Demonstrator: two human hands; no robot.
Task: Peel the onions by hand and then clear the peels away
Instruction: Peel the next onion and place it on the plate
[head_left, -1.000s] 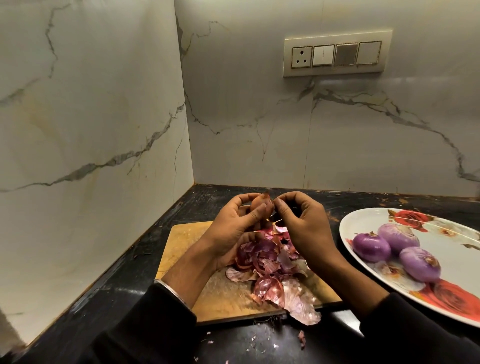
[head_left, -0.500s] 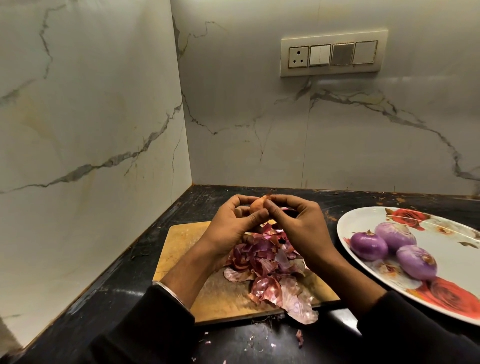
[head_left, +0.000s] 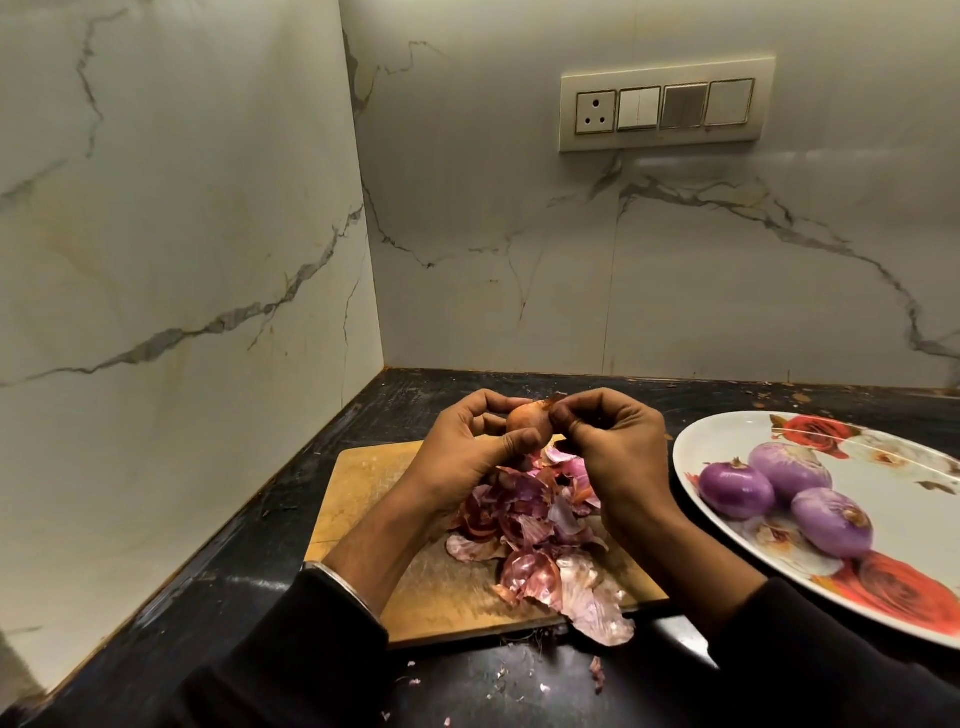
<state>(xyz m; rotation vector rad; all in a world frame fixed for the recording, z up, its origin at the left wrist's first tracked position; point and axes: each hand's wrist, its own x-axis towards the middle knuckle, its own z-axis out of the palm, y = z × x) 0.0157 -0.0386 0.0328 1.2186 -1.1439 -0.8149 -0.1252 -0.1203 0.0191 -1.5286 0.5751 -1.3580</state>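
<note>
Unpeeled onion (head_left: 529, 421) held above the cutting board (head_left: 363, 483), cupped in the curled fingers of the left hand (head_left: 467, 447); right hand (head_left: 613, 447) pinches its dry skin at the top. Peels (head_left: 535, 525) heaped on the board; three peeled onions (head_left: 737, 491) on the plate (head_left: 691, 447) on the worktop (head_left: 249, 613).

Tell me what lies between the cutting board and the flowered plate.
Only bare black countertop separates the cutting board from the plate in the head view; the right forearm crosses above it.

A switch panel (head_left: 666, 107) is set into the white, grey-veined marble wall (head_left: 571, 249). Below it a black countertop (head_left: 249, 597) is met by both walls at a corner.
</note>
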